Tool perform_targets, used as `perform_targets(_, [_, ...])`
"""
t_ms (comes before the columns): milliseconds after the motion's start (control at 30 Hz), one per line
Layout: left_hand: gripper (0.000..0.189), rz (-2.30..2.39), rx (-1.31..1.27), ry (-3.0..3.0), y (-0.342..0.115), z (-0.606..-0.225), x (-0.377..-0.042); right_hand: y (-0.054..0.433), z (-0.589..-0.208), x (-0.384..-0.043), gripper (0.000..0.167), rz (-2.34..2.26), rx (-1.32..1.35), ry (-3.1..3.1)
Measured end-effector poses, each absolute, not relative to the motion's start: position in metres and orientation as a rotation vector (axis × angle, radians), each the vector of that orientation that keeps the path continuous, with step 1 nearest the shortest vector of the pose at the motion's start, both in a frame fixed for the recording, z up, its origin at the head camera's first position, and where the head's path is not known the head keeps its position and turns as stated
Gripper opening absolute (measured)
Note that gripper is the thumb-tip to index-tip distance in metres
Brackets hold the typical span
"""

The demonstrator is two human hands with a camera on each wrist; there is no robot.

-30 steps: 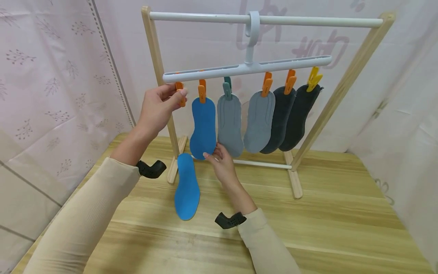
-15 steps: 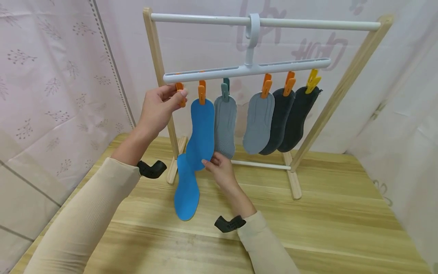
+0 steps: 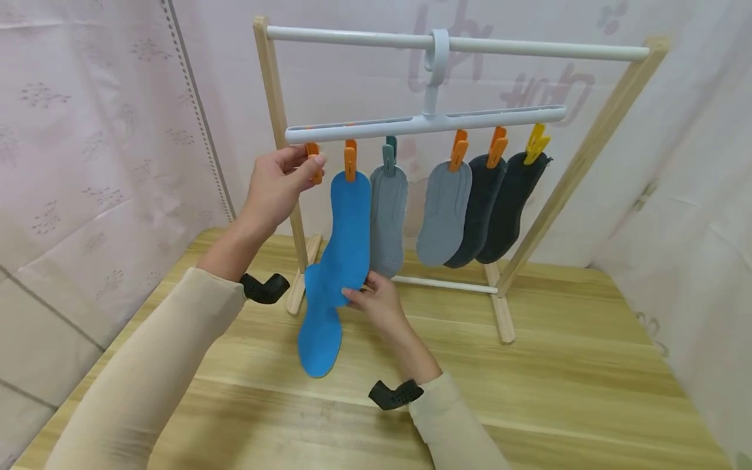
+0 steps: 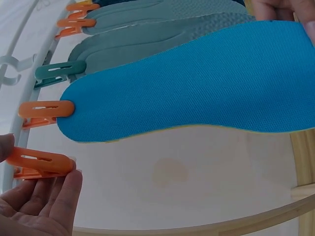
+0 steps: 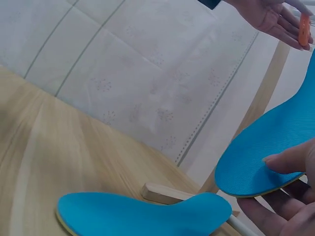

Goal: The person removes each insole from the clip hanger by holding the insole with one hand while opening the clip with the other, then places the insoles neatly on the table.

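Observation:
In the head view, my left hand [image 3: 273, 189] pinches the leftmost orange clip [image 3: 314, 164] on the white hanger. That clip bears no insole. My right hand [image 3: 378, 303] holds the lower, wide end of a blue insole [image 3: 350, 235], thumb on its face and fingers behind, as the right wrist view shows. The insole's narrow end is gripped by a second orange clip [image 4: 47, 108], and its wide end is drawn toward me. Another blue insole [image 5: 142, 216] lies on the table; the held one overlaps it in the head view.
The hanger [image 3: 493, 119] hooks over a wood-and-white rack [image 3: 587, 153]. Along it hang two grey insoles [image 3: 444, 212], one on a green clip [image 3: 389, 158], and two black ones [image 3: 508, 209], one on a yellow clip [image 3: 536, 145]. A patterned curtain surrounds the wooden table [image 3: 529, 405].
My right hand has moved down and slightly left, drawing the hanging blue insole's lower end with it over the lying one. My left hand keeps its pinch on the orange clip.

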State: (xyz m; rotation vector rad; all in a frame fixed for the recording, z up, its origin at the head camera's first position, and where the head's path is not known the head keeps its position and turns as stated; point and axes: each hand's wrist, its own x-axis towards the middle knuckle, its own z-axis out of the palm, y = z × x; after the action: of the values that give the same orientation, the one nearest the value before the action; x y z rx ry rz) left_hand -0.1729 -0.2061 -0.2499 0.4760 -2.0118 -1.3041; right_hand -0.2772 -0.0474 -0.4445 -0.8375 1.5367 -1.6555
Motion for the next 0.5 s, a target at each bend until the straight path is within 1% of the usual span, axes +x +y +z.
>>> perform_targets(167, [0.048, -1.293, 0.472, -2.007, -0.205, -0.252, -0.176, -0.042, -0.445, -0.275, 0.054, -1.678, -0.841, 1.475])
perform_targets(300, [0.048, -1.287, 0.483, -2.0, -0.204, -0.255, -0.177, -0.035, -0.445, -0.275, 0.051, -1.677, -0.858, 1.446])
perform_targets(500, [0.047, -1.302, 0.487, -1.954, -0.201, -0.256, -0.18, -0.027, -0.443, -0.276, 0.054, -1.672, -0.847, 1.436])
